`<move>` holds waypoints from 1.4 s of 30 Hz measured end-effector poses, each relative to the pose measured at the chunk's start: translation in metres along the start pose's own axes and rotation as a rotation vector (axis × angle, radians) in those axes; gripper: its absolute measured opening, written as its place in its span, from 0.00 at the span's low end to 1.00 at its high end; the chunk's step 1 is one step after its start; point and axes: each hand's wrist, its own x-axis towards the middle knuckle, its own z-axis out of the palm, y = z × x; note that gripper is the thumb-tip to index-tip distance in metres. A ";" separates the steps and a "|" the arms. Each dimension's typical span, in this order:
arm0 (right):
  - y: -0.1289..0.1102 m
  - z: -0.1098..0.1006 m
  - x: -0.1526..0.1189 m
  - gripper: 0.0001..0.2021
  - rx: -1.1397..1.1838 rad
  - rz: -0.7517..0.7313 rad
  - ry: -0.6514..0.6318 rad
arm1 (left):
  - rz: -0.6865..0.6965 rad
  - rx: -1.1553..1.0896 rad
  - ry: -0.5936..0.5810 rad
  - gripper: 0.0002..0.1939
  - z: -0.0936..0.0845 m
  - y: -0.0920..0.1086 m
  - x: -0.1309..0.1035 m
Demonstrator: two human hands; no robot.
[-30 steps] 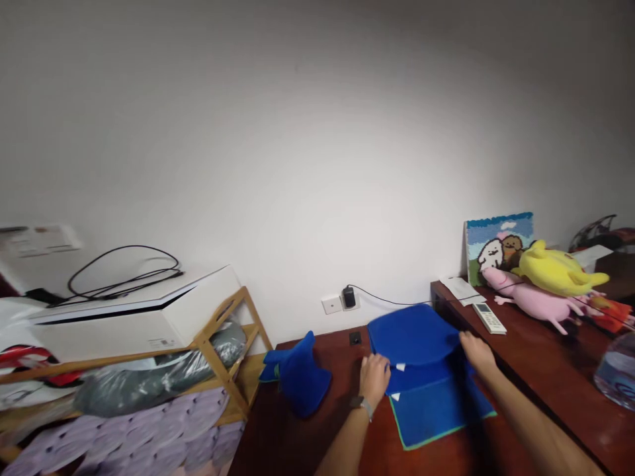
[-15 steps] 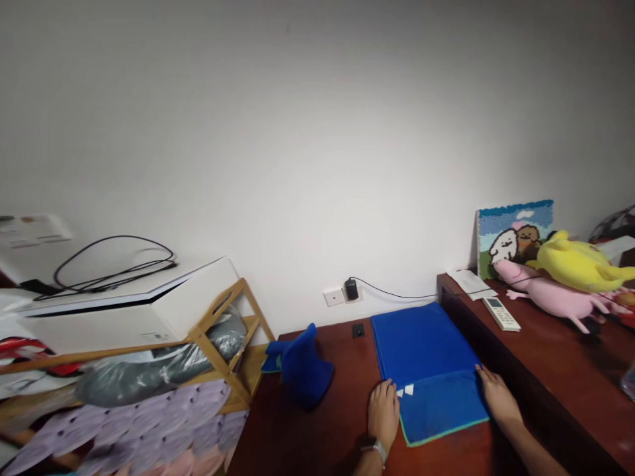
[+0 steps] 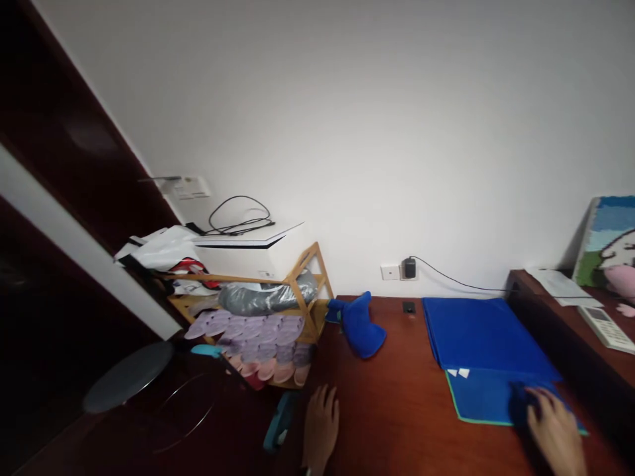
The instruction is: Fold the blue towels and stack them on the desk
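A stack of folded blue cloths [image 3: 486, 330] lies on the right part of the table, its front flap edged in green with small white labels. Above that flap is my right hand [image 3: 555, 423], fingers apart and slightly bent, casting a shadow; whether it touches the cloth I cannot tell. My left hand [image 3: 321, 420] is at the table's left edge, fingers loosely stretched, holding nothing. Further back, a crumpled blue cloth [image 3: 361, 327] sits by the wooden rack.
A wooden rack [image 3: 300, 291] on the left bears a white box [image 3: 243, 259] and rows of slippers [image 3: 258, 330]. A round stool [image 3: 129, 377] stands lower left. A remote control [image 3: 606, 328] lies on the raised surface at right. A plugged-in charger [image 3: 409, 268] trails a cable.
The view has swung left. My left hand has left the folded cloths for the table's left edge. My right hand has shifted from the cloth's right edge to over its front flap.
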 end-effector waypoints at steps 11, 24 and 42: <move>-0.332 0.154 -0.044 0.23 0.001 -0.338 -0.659 | -0.136 0.006 0.003 0.22 -0.011 -0.028 -0.008; -0.392 0.166 0.052 0.09 0.257 -0.162 -0.759 | -0.255 -0.099 -0.158 0.24 -0.012 -0.027 -0.010; -0.526 0.043 0.197 0.13 0.602 -0.114 -0.724 | -0.221 -0.109 -0.065 0.23 -0.011 -0.028 -0.008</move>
